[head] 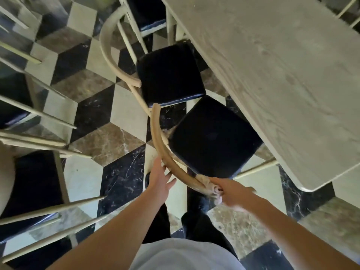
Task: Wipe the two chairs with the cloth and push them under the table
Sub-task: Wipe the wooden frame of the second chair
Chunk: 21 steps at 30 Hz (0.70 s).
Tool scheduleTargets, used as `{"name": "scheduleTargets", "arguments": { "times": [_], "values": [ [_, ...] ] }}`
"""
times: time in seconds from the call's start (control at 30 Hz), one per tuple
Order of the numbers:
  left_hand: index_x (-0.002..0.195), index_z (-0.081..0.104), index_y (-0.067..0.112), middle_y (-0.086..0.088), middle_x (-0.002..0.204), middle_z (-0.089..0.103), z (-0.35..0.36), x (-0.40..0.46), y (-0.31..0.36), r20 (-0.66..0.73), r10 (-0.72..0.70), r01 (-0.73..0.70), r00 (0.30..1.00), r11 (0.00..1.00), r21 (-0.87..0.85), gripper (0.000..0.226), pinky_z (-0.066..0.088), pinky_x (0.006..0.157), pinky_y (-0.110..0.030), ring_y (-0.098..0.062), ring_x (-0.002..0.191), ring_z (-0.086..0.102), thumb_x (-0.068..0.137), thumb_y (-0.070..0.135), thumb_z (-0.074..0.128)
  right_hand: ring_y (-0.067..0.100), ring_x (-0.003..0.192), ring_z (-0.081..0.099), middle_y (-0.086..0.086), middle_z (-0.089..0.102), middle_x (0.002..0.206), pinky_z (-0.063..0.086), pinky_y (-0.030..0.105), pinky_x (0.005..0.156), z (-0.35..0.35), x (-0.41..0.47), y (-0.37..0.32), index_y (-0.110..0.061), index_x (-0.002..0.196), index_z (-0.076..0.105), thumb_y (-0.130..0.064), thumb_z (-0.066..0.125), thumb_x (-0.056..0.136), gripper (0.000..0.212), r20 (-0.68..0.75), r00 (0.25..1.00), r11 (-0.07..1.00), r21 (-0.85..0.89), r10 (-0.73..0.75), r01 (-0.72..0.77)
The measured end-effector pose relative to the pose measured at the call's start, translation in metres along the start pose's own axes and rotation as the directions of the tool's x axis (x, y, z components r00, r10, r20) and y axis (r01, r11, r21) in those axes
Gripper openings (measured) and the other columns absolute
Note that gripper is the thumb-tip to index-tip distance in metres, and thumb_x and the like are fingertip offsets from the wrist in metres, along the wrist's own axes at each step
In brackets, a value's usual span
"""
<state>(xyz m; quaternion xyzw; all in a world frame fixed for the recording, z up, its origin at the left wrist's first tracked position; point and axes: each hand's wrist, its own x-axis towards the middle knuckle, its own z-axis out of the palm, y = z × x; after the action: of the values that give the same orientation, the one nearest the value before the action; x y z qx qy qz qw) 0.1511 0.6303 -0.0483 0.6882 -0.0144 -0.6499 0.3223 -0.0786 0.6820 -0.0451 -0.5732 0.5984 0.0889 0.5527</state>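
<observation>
Two chairs with dark seat pads and pale curved wooden backrests stand beside the table (272,78). The near chair (212,137) is directly in front of me, its seat partly under the table edge. The far chair (169,75) stands just beyond it. My right hand (231,191) is closed around a beige cloth (208,185), pressing it on the right end of the near chair's backrest (157,137). My left hand (161,177) rests with spread fingers against the inside of that backrest, holding nothing.
More pale chairs (48,207) crowd the left side, their rails reaching toward my left arm. Another chair (148,14) sits at the top by the table. The floor (109,141) is a black, white and brown cube pattern. My dark trouser legs stand behind the near chair.
</observation>
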Motion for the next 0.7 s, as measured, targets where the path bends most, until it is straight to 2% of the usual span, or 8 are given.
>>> {"name": "scheduleTargets", "arguments": {
  "times": [0.1, 0.2, 0.3, 0.37, 0.4, 0.47, 0.57, 0.7],
  "values": [
    [0.133, 0.056, 0.03, -0.004, 0.136, 0.058, 0.003, 0.001, -0.001, -0.016, 0.028, -0.028, 0.999, 0.999, 0.025, 0.045, 0.046, 0.103, -0.048, -0.032, 0.124, 0.057, 0.094, 0.053, 0.056, 0.012, 0.075, 0.054, -0.016, 0.053, 0.088, 0.043, 0.028, 0.06, -0.011, -0.024, 0.038, -0.063, 0.091, 0.044, 0.004, 0.055, 0.082, 0.068, -0.101, 0.994, 0.989, -0.145, -0.052, 0.037],
    [0.136, 0.055, 0.031, -0.005, 0.134, 0.06, 0.007, 0.001, 0.001, -0.026, 0.027, -0.026, 0.999, 0.999, 0.046, 0.048, 0.044, 0.106, -0.053, -0.032, 0.121, 0.059, 0.093, 0.052, 0.058, 0.007, 0.074, 0.053, -0.02, 0.053, 0.086, 0.04, 0.023, 0.055, -0.022, -0.037, 0.064, -0.063, 0.1, 0.045, 0.007, 0.052, 0.082, 0.072, -0.217, 0.973, 0.965, -0.261, -0.078, 0.02],
    [0.136, 0.055, 0.031, -0.007, 0.132, 0.059, 0.006, 0.0, 0.003, -0.031, 0.019, -0.017, 0.999, 0.998, 0.066, 0.047, 0.046, 0.103, -0.054, -0.035, 0.122, 0.057, 0.093, 0.051, 0.059, 0.009, 0.086, 0.057, -0.023, 0.051, 0.093, 0.044, 0.025, 0.067, -0.016, -0.04, 0.077, -0.07, 0.106, 0.043, 0.001, 0.055, 0.087, 0.074, -0.307, 0.952, 0.971, -0.23, -0.005, -0.069],
    [0.133, 0.056, 0.03, -0.008, 0.131, 0.06, 0.002, 0.0, 0.005, -0.021, 0.013, -0.011, 1.0, 0.996, 0.083, 0.044, 0.048, 0.099, -0.053, -0.036, 0.12, 0.058, 0.094, 0.05, 0.058, 0.014, 0.116, 0.054, -0.02, 0.051, 0.12, 0.048, 0.031, 0.092, 0.003, -0.038, 0.074, -0.052, 0.129, 0.047, -0.003, 0.059, 0.087, 0.066, -0.363, 0.932, 0.947, -0.296, 0.009, -0.124],
    [0.13, 0.056, 0.029, -0.009, 0.131, 0.06, 0.001, -0.001, 0.005, -0.017, 0.011, -0.009, 1.0, 0.996, 0.088, 0.041, 0.049, 0.097, -0.052, -0.037, 0.119, 0.059, 0.095, 0.049, 0.057, 0.015, 0.132, 0.043, -0.016, 0.047, 0.136, 0.043, 0.034, 0.105, 0.015, -0.038, 0.073, -0.041, 0.14, 0.045, -0.003, 0.059, 0.088, 0.066, -0.411, 0.911, 0.939, -0.305, 0.023, -0.161],
    [0.128, 0.055, 0.028, -0.011, 0.13, 0.06, -0.007, 0.001, 0.012, -0.01, 0.006, -0.006, 1.0, 0.996, 0.086, 0.039, 0.051, 0.093, -0.05, -0.037, 0.116, 0.06, 0.096, 0.048, 0.055, 0.019, 0.151, 0.014, -0.011, 0.029, 0.159, 0.031, 0.038, 0.12, 0.039, -0.034, 0.058, -0.031, 0.153, 0.034, 0.0, 0.054, 0.089, 0.075, -0.483, 0.871, 0.947, -0.231, 0.089, -0.225],
    [0.135, 0.053, 0.021, -0.015, 0.129, 0.06, -0.017, 0.008, 0.022, 0.043, -0.014, 0.009, 0.999, 0.995, 0.103, 0.045, 0.054, 0.084, -0.046, -0.036, 0.111, 0.063, 0.098, 0.047, 0.051, 0.015, 0.151, -0.021, -0.008, -0.008, 0.166, 0.005, 0.043, 0.124, 0.072, -0.031, 0.02, -0.029, 0.159, 0.004, 0.004, 0.045, 0.088, 0.089, -0.48, 0.875, 0.972, -0.167, 0.066, -0.165],
    [0.134, 0.054, 0.016, -0.01, 0.128, 0.059, -0.025, 0.013, 0.031, 0.108, -0.044, 0.031, 0.993, 0.993, 0.112, 0.049, 0.056, 0.085, -0.044, -0.035, 0.107, 0.065, 0.098, 0.049, 0.051, 0.013, 0.149, -0.024, -0.008, -0.014, 0.164, -0.009, 0.036, 0.122, 0.108, -0.007, -0.048, -0.022, 0.157, -0.002, 0.009, 0.044, 0.083, 0.093, -0.536, 0.844, 0.998, -0.055, -0.003, -0.031]
  ]
}}
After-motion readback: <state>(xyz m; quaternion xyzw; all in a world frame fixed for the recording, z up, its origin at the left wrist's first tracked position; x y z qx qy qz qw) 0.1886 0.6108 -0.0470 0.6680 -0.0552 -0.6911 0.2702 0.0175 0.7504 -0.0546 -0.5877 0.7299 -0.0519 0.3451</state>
